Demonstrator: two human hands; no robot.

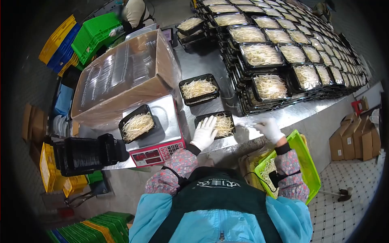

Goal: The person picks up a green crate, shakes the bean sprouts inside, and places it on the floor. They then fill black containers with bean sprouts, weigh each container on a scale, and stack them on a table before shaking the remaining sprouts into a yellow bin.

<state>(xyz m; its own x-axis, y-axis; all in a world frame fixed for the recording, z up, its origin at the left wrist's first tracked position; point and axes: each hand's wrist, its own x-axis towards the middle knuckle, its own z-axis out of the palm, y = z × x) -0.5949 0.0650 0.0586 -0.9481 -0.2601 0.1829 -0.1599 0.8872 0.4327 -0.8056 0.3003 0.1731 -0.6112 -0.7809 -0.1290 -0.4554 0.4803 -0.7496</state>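
My left hand [204,133], in a white glove, lies with fingers stretched out over the left side of a black tray of bean sprouts [224,125] at the table's near edge. To the right of that tray, my white-gloved right hand [270,130] hovers by the table edge with its fingers drawn together. Whatever they hold is too small to make out. Another filled tray [198,90] sits just behind. A third tray of sprouts [137,123] rests tilted on the red-fronted weighing scale [168,117]. Below my right arm, a lime-green crate [304,166] holds loose sprouts [268,174].
Stacks of packed sprout trays [263,54] fill the table's right side. A large cardboard box [121,77] of clear plastic lids stands behind the scale. Nested empty black trays [83,156] are at left. Another person [135,14] is at the back beside a green crate [95,34].
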